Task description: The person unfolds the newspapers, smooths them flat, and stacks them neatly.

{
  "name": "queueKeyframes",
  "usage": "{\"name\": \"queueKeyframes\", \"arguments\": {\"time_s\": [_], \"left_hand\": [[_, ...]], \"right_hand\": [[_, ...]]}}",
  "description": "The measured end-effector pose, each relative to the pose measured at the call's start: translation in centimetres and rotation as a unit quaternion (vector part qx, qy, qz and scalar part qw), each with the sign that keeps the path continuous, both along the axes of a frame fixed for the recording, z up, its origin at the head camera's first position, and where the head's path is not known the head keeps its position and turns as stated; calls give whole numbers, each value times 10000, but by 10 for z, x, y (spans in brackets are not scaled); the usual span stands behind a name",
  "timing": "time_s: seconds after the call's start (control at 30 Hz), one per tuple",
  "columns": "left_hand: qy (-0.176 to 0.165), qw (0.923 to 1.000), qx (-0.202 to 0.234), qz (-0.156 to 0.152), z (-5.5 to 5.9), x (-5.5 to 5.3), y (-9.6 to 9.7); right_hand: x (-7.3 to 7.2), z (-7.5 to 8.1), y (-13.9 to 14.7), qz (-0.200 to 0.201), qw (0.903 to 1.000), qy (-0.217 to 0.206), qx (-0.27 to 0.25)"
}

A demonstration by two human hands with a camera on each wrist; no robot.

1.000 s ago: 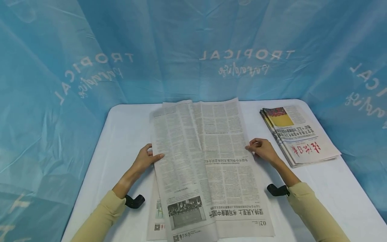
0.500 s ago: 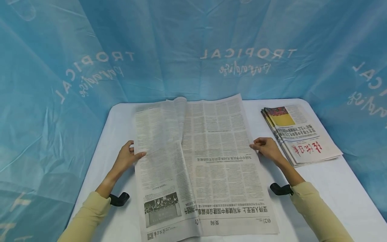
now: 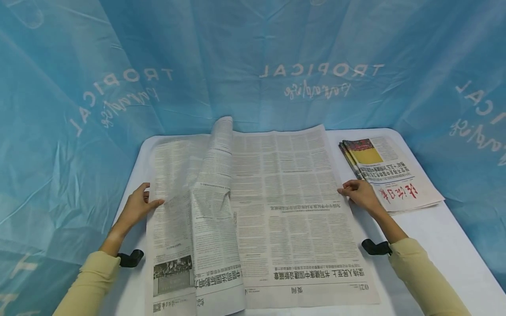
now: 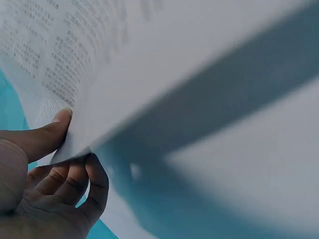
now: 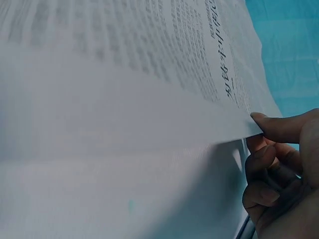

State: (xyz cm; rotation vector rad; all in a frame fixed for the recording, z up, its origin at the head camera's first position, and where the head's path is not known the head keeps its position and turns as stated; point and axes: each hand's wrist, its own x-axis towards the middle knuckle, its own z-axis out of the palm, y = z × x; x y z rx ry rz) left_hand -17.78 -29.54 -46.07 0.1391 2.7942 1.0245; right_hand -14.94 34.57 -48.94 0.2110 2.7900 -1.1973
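Newspaper (image 3: 292,237) lies across our counter (image 3: 442,237), with a curl (image 3: 215,210) left of its middle. Our left fingers (image 4: 45,139) and right fingers (image 5: 284,128) pinch its sides. We're likely at the opening-up step; next, that curl needs flattening.

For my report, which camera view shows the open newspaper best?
The head view: it shows the open newspaper almost whole. Each wrist view shows only a portion, partly blurred, pinched by the left hand or right hand.

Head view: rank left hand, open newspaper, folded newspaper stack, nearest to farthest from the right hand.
1. Open newspaper: right edge pinched by the right hand.
2. Folded newspaper stack: right side, beside that hand.
3. Left hand: at the newspaper's left edge.
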Motion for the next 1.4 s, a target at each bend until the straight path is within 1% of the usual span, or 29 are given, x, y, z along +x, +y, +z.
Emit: {"name": "queueKeyframes", "arguments": {"time_s": [0.2, 0.33, 0.4, 0.5, 0.6, 0.7, 0.8, 0.9, 1.07, 1.17, 1.27, 1.4], "left_hand": [[217, 9994, -246, 67, -7, -2, -22], [449, 9983, -295, 234, -12, -6, -34], [619, 9972, -197, 371, -13, -10, -36], [931, 9940, -151, 561, -16, -11, -39], [1213, 9906, -226, 585, -19, -15, -39], [1332, 9893, -293, 511, -19, -17, -41], [1322, 9899, -216, 473, -18, -17, -45], [1166, 9916, -175, 523, -18, -13, -50], [831, 9939, -385, 607, -18, -7, -53], [810, 9935, -562, 578, -18, -5, -54], [812, 9932, -603, 573, -16, -7, -53], [607, 9934, -719, 650, -13, -12, -50]], "right_hand": [[5, -2, 7, -183, 9995, 35, 272], [5, -3, 11, -199, 9984, 268, 458], [4, -3, 13, -208, 9968, 456, 620], [7, -2, 14, -249, 9926, 685, 968], [10, 1, 16, -389, 9883, 733, 1281], [12, 3, 17, -477, 9866, 664, 1414], [9, 5, 13, -527, 9863, 607, 1442], [4, 3, 7, -556, 9854, 640, 1479], [-1, 2, 4, -530, 9841, 721, 1534], [-2, 2, 4, -455, 9837, 782, 1555], [-2, 5, 4, -434, 9826, 832, 1602], [-1, 9, 5, -457, 9822, 723, 1673]]}}
